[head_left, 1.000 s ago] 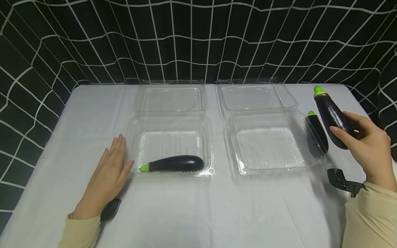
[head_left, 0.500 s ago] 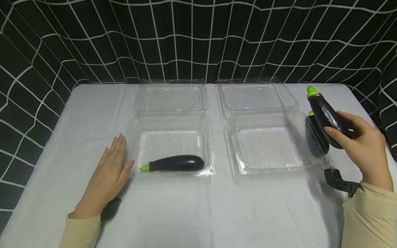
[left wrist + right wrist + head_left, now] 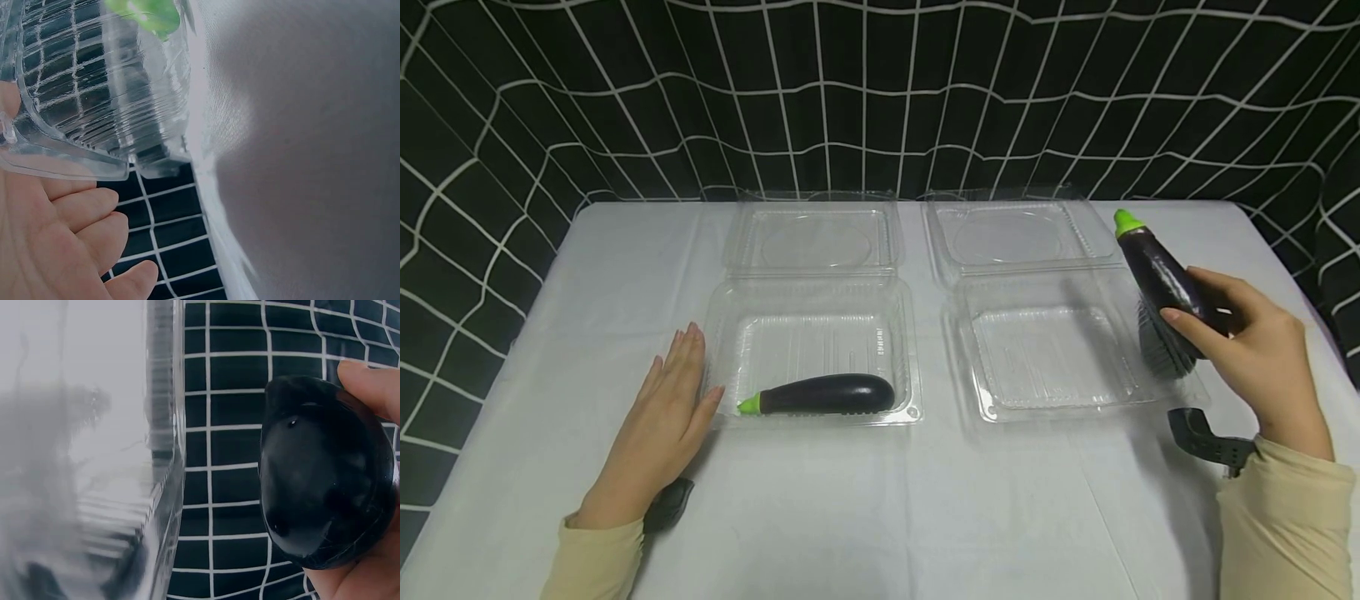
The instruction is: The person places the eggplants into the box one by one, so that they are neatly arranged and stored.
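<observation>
My right hand [image 3: 1262, 354] grips a dark purple eggplant [image 3: 1156, 268] by its thick end, green cap tilted up and away to the left. It is above the right edge of the right clear plastic container [image 3: 1045, 358]. In the right wrist view the eggplant's rounded bottom [image 3: 325, 481] faces the camera. A second eggplant, beside that container, is mostly hidden behind the held one. My left hand [image 3: 658, 417] lies with fingers straight along the left side of the left clear container [image 3: 812, 342]. Inside this container, along its front wall, lies another eggplant [image 3: 831, 394].
Both containers have their lids folded back, the left lid [image 3: 816, 242] and right lid [image 3: 1011, 237] lying toward the far table edge. A white cloth [image 3: 850, 508] covers the table. Black fabric with a white grid net [image 3: 865, 100] surrounds the back and sides.
My right hand has moved left with the eggplant, from outside the right container to over its right edge, covering the second eggplant from view. My left hand has stayed in place.
</observation>
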Motion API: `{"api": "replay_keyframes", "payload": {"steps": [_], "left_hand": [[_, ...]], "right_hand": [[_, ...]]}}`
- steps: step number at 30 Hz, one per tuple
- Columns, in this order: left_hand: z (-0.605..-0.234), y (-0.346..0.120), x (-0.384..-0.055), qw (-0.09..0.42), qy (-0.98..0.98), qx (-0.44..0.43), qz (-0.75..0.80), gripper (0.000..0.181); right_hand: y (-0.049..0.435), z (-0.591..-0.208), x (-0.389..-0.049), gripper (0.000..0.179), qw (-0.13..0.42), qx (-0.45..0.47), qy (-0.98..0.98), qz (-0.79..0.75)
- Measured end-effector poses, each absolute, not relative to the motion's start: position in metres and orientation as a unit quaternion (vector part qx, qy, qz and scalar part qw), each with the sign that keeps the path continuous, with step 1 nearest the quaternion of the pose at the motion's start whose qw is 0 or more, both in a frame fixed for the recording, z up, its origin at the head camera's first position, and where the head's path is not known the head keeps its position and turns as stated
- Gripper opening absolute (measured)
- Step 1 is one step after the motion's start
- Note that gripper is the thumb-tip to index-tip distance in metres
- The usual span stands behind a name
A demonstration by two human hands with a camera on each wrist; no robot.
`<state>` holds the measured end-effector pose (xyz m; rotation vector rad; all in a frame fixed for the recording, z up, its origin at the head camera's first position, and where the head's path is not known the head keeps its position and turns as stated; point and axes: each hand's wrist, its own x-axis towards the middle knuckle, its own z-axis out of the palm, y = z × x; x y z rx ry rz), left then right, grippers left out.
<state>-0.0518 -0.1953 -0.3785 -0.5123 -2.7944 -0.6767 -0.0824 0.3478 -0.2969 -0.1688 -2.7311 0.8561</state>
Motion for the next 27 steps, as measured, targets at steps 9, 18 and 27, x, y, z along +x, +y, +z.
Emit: {"api": "replay_keyframes", "payload": {"steps": [9,18,27], "left_hand": [[-0.376,-0.194,-0.051,0.101,-0.953,-0.172,-0.226,0.062],[-0.375,-0.193,-0.051,0.094,-0.954,-0.17,-0.227,0.062],[-0.376,-0.194,-0.051,0.098,-0.953,-0.175,-0.228,0.062]], "right_hand": [[0.337,-0.296,-0.083,0.056,0.137,-0.024,-0.943,0.301],[0.331,-0.297,-0.082,0.056,0.127,-0.006,-0.946,0.299],[0.321,-0.297,-0.082,0.054,0.134,0.015,-0.945,0.298]]}}
